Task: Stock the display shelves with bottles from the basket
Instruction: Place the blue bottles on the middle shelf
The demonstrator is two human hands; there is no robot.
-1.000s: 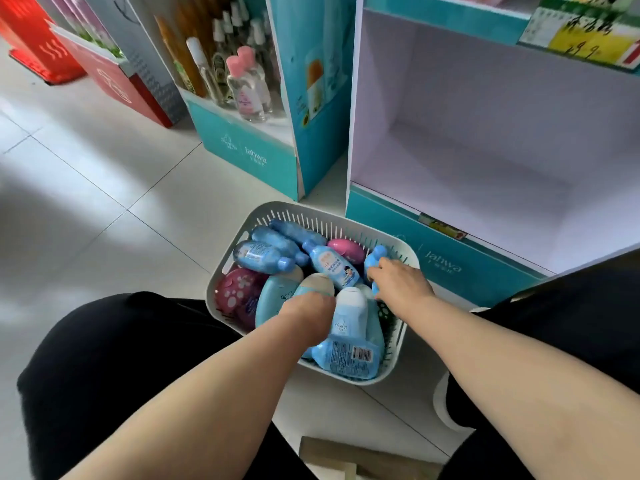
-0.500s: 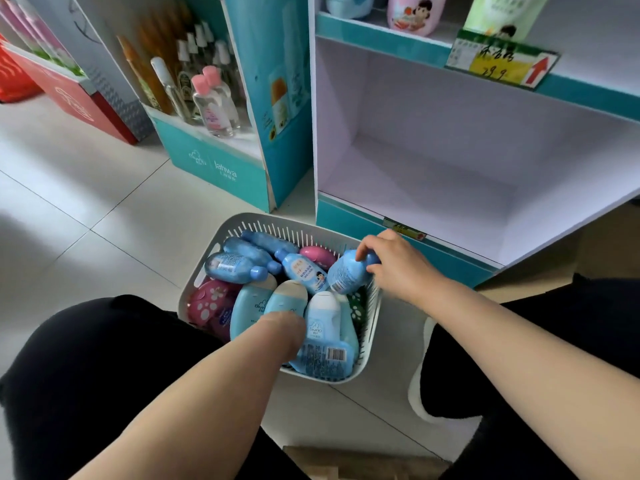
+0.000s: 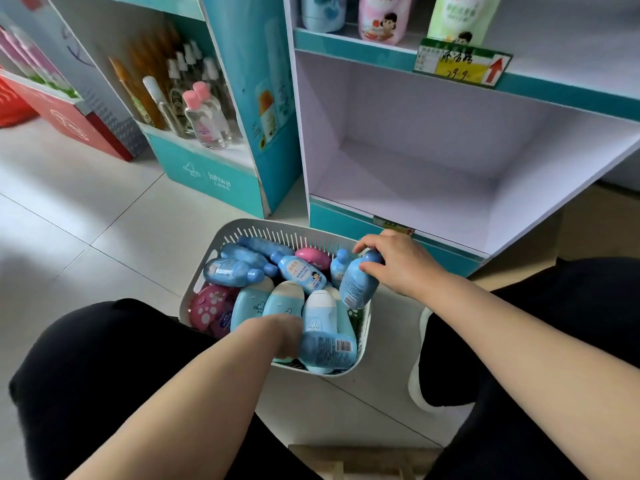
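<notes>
Right hand grips a blue bottle by its cap, lifted clear above the basket, evidently bound for the bare lower shelf. Left hand reaches among remaining bottles; its grip cannot be determined.

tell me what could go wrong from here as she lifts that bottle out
The right hand pinches the blue bottle only by its cap, so it might swing or slip from that grip. The left hand is buried among bottles at the near end of the basket; pulling one free could spill its neighbours over the rim.
</notes>
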